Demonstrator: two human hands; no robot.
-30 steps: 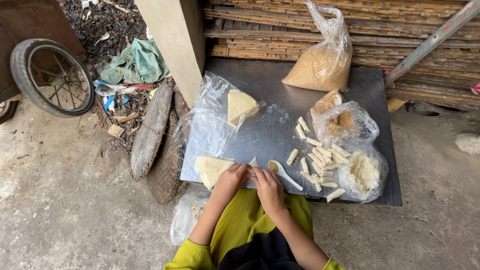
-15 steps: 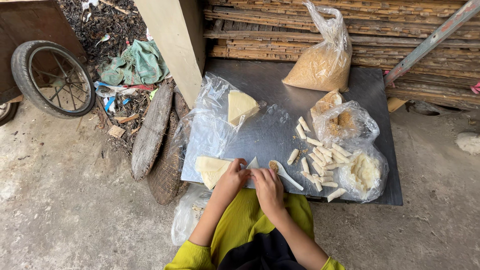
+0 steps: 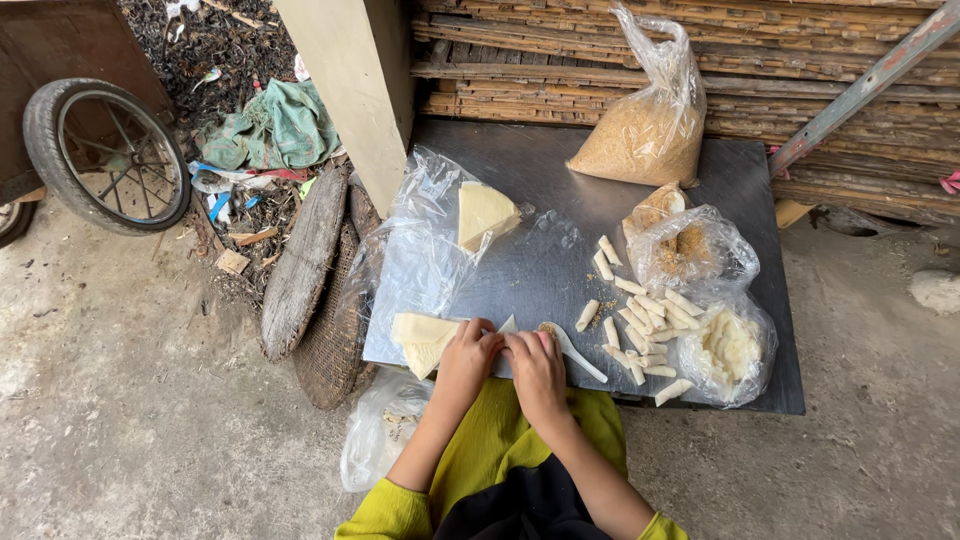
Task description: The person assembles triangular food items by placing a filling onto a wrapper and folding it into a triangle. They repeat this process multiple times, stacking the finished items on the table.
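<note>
My left hand [image 3: 466, 357] and my right hand [image 3: 536, 364] meet at the near edge of a dark metal table [image 3: 540, 260], fingers pinched together on a pale thin wrapper [image 3: 507, 326] between them. A small stack of pale triangular wrappers [image 3: 421, 338] lies just left of my left hand. A white spoon [image 3: 575, 351] with brown filling in its bowl rests beside my right hand. Several finished small rolls [image 3: 645, 318] lie to the right.
More wrappers [image 3: 483, 213] sit on clear plastic further back. Bags of brown crumbs [image 3: 647, 134] [image 3: 685, 247] and a bag of pale filling [image 3: 732, 347] stand on the right. A wheel [image 3: 108, 155], wooden slab [image 3: 303, 262], post [image 3: 352, 80] and rubbish lie left.
Both hands stay at the table's near edge; the fingers shift slightly on the wrapper. Nothing else has moved.
</note>
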